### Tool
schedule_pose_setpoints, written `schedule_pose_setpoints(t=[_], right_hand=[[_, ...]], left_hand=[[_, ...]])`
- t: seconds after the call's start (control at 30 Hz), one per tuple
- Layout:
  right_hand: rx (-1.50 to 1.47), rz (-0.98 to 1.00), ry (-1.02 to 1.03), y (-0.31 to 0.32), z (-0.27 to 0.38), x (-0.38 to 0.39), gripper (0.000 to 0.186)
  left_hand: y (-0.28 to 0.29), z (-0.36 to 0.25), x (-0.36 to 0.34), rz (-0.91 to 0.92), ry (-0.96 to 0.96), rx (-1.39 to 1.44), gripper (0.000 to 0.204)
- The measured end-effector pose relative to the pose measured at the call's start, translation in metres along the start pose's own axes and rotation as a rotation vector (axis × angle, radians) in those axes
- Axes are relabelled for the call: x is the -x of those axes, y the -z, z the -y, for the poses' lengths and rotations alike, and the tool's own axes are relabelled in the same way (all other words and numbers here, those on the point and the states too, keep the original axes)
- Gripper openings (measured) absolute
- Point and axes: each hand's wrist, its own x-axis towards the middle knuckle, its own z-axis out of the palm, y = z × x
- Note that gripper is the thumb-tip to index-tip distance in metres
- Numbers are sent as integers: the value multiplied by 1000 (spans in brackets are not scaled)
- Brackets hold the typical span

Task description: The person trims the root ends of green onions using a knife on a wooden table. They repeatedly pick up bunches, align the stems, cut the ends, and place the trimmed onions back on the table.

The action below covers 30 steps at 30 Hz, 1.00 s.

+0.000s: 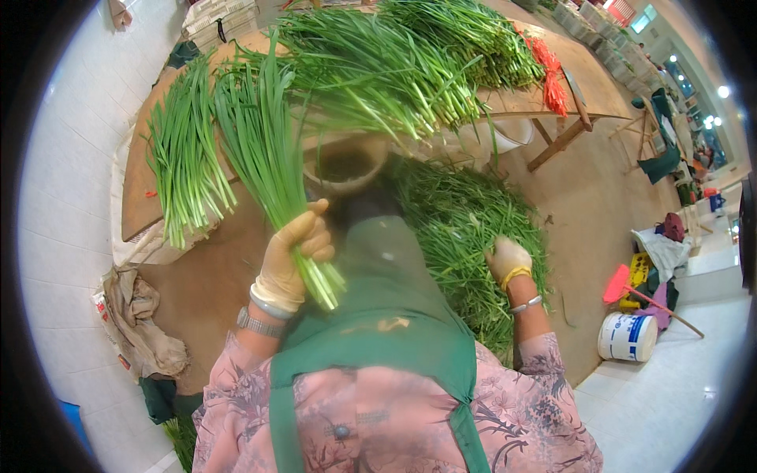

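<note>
In my gloved left hand [303, 240] is a bunch of long green leafy stalks [260, 134], gripped near its pale lower ends, with the tips pointing up toward the table. My gloved right hand [505, 256], a yellow band at its wrist, is over a heap of loose greens [465, 213] at my right, fingers curled; what they hold is hidden. Another bunch [185, 158] lies on the table's left side, and thicker piles [371, 63] cover its middle and back. A round container [347, 181] sits below the table's near edge.
The wooden table [138, 189] curves across in front, with red ties [552, 75] at its right end. A tiled wall and crumpled sacks [146, 331] are on the left. A white bucket [623, 335], a pink long-handled tool [615, 288] and stacked crates [576, 24] are on the right.
</note>
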Motion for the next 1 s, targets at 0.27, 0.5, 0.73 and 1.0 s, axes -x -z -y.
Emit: schedule_pose_setpoints(t=[0.27,0.5,0.73,1.0], right_hand=[[-379,-531,466,152,164,-12,39],[-1283,-267,770,95,157,23,35],[-1283,-1,815,15,146,46,33],[-1694,141,617,8,145,42,26]], left_hand=[[-23,-8,-1,71,-91,30,27],[-8,4,-13,-178,-183,-265,28],[-2,31,-34,-212,-45,-461,29],[-23,45,-36,-341,-137,-483,25]])
